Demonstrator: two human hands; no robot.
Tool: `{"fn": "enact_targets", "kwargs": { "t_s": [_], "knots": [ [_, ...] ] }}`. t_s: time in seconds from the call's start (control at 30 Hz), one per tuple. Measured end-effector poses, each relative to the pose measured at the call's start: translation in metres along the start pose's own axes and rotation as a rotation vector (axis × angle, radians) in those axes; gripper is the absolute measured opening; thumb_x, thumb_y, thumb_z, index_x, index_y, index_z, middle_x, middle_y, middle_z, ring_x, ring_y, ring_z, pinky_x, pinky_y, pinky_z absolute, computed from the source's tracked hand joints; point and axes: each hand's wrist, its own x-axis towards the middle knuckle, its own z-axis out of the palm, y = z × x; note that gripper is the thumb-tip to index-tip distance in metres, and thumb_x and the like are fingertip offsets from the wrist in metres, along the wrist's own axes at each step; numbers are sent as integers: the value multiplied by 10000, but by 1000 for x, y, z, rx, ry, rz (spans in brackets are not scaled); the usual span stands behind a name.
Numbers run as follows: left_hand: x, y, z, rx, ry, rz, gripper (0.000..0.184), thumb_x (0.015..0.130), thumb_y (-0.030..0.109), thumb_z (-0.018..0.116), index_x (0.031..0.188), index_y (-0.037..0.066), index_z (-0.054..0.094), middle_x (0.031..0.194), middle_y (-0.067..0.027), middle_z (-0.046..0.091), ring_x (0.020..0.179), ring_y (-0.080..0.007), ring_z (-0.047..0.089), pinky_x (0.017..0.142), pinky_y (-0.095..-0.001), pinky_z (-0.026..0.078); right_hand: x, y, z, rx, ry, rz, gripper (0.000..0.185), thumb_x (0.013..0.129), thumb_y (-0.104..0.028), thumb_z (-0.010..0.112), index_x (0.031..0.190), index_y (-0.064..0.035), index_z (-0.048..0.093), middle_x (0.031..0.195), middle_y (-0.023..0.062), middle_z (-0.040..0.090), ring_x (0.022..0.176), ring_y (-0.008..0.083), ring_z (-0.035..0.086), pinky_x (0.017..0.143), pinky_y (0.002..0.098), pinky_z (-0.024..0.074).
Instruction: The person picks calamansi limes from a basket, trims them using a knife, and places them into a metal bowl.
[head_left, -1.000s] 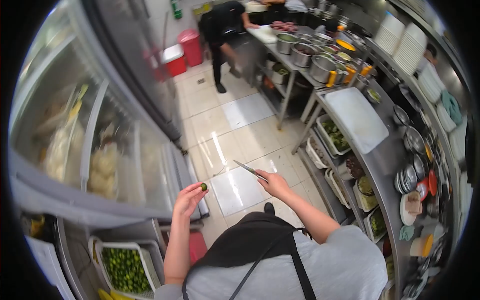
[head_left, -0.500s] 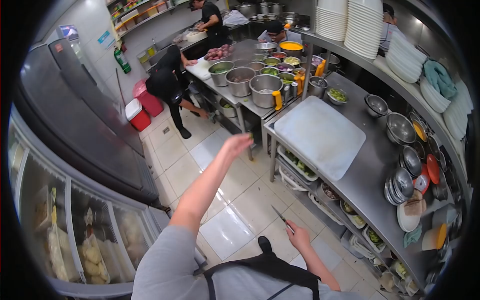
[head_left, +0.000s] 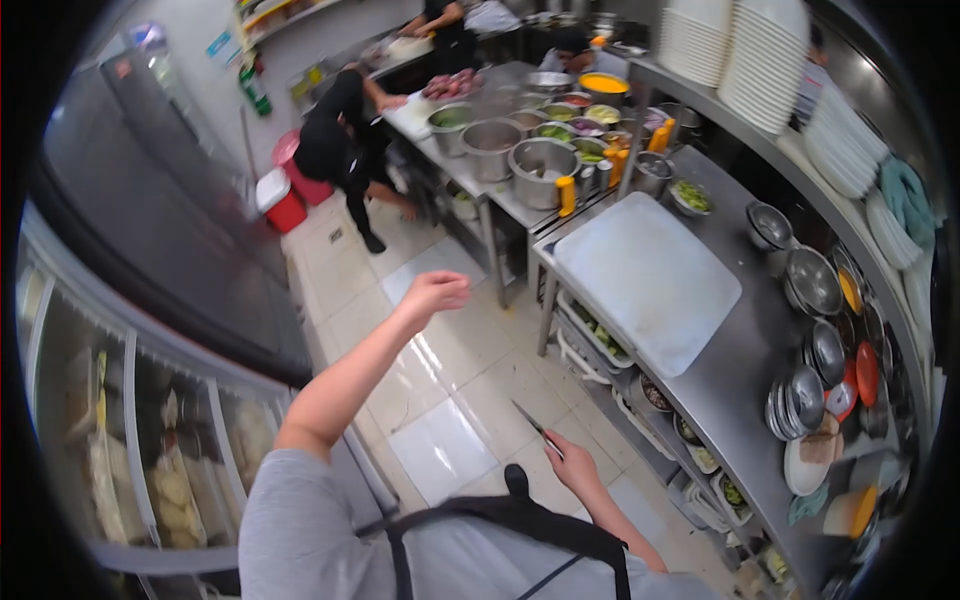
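My left hand (head_left: 437,293) is stretched forward over the tiled floor, left of the work table. Its fingers are pressed together, and whatever they hold is hidden. Lower and to the right, my right hand (head_left: 570,458) is closed around the handle of a small knife (head_left: 529,417), whose blade points up and to the left. A white cutting board (head_left: 648,283) lies on the metal counter (head_left: 722,372) to the right of both hands.
A person in black (head_left: 340,135) bends beside the far table. Pots (head_left: 545,170) crowd that table. Tubs of vegetables (head_left: 592,325) fill the shelf under the counter. Metal bowls (head_left: 813,280) and stacked white dishes (head_left: 762,65) stand right; a glass-topped fridge (head_left: 130,440) is left.
My left hand, first near my body with a small green lime, has reached forward, then drawn slightly back left; the lime no longer shows. The view has swung right. My right hand keeps the knife.
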Motion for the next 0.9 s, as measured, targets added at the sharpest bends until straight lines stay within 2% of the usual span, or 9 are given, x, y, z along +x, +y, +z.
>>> {"fn": "enact_targets", "kwargs": {
  "t_s": [0.2, 0.27, 0.33, 0.5, 0.67, 0.77, 0.8, 0.87, 0.9],
  "knots": [
    [-226, -56, -81, -116, 491, -104, 269, 852, 181, 605, 1050, 2, 580, 1009, -80, 609, 903, -163, 593, 772, -297, 495, 42, -88, 26, -147, -387, -254, 333, 853, -282, 545, 1172, -188, 564, 1045, 131, 619, 929, 340, 594, 787, 401, 478],
    [-307, -85, -83, -228, 716, -97, 272, 853, 183, 604, 1056, 4, 578, 1017, -78, 607, 901, -159, 591, 767, -289, 492, 53, -105, 64, -65, -400, -553, 346, 845, -268, 549, 1185, -204, 550, 965, 157, 630, 860, 346, 602, 744, 413, 483],
    [-375, -113, -78, -264, 856, -106, 282, 852, 186, 607, 1067, 7, 575, 1015, -68, 607, 893, -145, 588, 749, -269, 486, 51, -149, 90, -95, -561, -720, 342, 845, -248, 556, 1183, -196, 552, 978, 153, 630, 862, 341, 604, 748, 402, 485],
    [-527, -179, -49, -432, 1235, -62, 314, 834, 187, 631, 1080, 1, 572, 951, -60, 614, 844, -125, 593, 714, -248, 486, -18, -250, 163, -121, -915, -1073, 347, 844, -184, 570, 1189, -152, 549, 1028, 136, 626, 887, 325, 609, 763, 369, 486],
    [-649, -229, -10, -457, 1541, -58, 289, 833, 172, 625, 1061, -1, 587, 959, -76, 626, 822, -127, 599, 719, -246, 487, -116, -301, 235, -72, -1185, -1288, 370, 852, -120, 559, 1218, -86, 519, 1072, 149, 615, 970, 317, 598, 806, 349, 470],
    [-718, -252, 11, -548, 1722, 54, 264, 833, 143, 616, 1054, 0, 590, 1008, -88, 628, 838, -125, 595, 727, -244, 483, -167, -330, 273, -99, -1295, -1257, 376, 861, -126, 556, 1232, -89, 509, 1095, 171, 608, 1039, 303, 582, 836, 330, 455],
    [-740, -258, 16, -517, 1805, 73, 249, 825, 164, 625, 1034, 29, 613, 925, -38, 639, 806, -102, 585, 687, -229, 470, -182, -338, 286, -111, -1303, -1263, 376, 861, -126, 556, 1232, -89, 509, 1095, 171, 608, 1039, 303, 582, 836, 330, 455],
    [-785, -265, 19, -477, 1901, 144, 244, 832, 154, 617, 1039, 25, 609, 939, -50, 639, 834, -109, 587, 705, -235, 466, -206, -352, 309, -23, -1226, -1406, 384, 865, -126, 553, 1243, -87, 499, 1091, 170, 611, 921, 257, 626, 771, 312, 467],
    [-804, -264, 15, -461, 1952, 124, 234, 834, 150, 614, 1032, 24, 612, 939, -53, 639, 843, -110, 587, 718, -240, 463, -216, -360, 317, -73, -1252, -1330, 390, 871, -129, 550, 1254, -84, 492, 1054, 140, 624, 701, 148, 562, 652, 257, 445]
  ]
}}
